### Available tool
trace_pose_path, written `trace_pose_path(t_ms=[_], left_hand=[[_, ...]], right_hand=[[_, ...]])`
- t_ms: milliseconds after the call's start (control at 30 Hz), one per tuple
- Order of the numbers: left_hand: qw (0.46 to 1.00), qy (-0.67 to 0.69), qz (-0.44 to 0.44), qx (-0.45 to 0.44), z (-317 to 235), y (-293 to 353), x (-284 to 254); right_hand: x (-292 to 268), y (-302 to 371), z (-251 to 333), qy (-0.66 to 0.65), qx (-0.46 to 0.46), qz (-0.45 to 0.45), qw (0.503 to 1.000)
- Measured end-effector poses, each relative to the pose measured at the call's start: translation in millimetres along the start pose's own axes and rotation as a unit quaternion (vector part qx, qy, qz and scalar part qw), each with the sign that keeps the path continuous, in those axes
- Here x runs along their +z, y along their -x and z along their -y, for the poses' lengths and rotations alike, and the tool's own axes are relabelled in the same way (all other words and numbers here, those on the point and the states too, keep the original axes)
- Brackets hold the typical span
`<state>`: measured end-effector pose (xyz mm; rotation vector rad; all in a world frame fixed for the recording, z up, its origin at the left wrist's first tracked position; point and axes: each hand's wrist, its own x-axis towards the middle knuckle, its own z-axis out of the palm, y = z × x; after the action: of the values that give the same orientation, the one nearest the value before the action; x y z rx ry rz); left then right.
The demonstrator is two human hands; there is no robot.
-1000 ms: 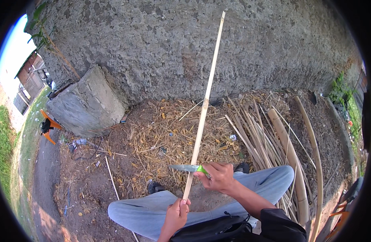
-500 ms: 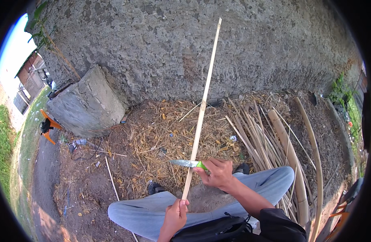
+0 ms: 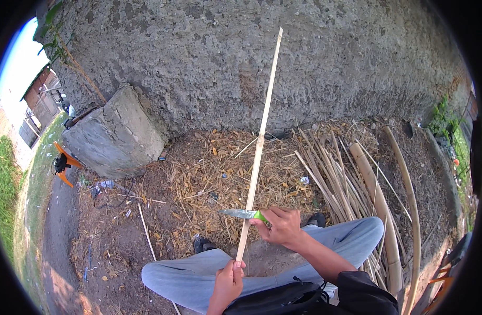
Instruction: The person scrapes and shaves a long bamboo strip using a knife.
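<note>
A long pale bamboo strip (image 3: 260, 142) slants up and away from my lap, its far tip in front of the grey wall. My left hand (image 3: 228, 282) is closed around its near end, thumb on top. In my right hand (image 3: 281, 227) is a knife (image 3: 239, 213) with a green handle, held closed in the fingers. The blade points left and lies across the strip, a short way beyond my left hand. My right thumb is close beside the strip; whether it presses on it I cannot tell.
Split bamboo strips (image 3: 338, 181) lie piled on the right beside a thick bamboo pole (image 3: 380, 210) and a thinner curved one (image 3: 408, 210). A concrete block (image 3: 118, 134) stands far left against the rough wall (image 3: 215, 68). Dry leaves (image 3: 199, 173) cover the ground before my crossed legs.
The far end of the bamboo strip has swung slightly left and dropped a little. Both hands keep their grip, and the knife stays across the strip at nearly the same place.
</note>
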<state>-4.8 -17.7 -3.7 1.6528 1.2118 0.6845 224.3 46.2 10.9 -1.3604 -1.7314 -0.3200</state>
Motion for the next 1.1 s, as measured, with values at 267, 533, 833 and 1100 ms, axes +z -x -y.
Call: trace_pose_path(t_ms=[267, 533, 833, 1100], left_hand=[[1.0, 0.014, 0.0, -0.008, 4, 4, 1], [1.0, -0.018, -0.009, 0.014, -8, 2, -2], [0.999, -0.049, 0.015, 0.014, 5, 17, 0], [0.991, -0.119, 0.023, 0.06, 6, 14, -5]], right_hand=[[-3, 10, 7, -0.019, 0.041, 0.03, 0.999], [-4, -4, 5, -0.012, 0.01, -0.001, 1.0], [6, -12, -49, 0.02, 0.124, -0.031, 0.992], [2, -30, -55, 0.032, 0.094, -0.054, 0.994]])
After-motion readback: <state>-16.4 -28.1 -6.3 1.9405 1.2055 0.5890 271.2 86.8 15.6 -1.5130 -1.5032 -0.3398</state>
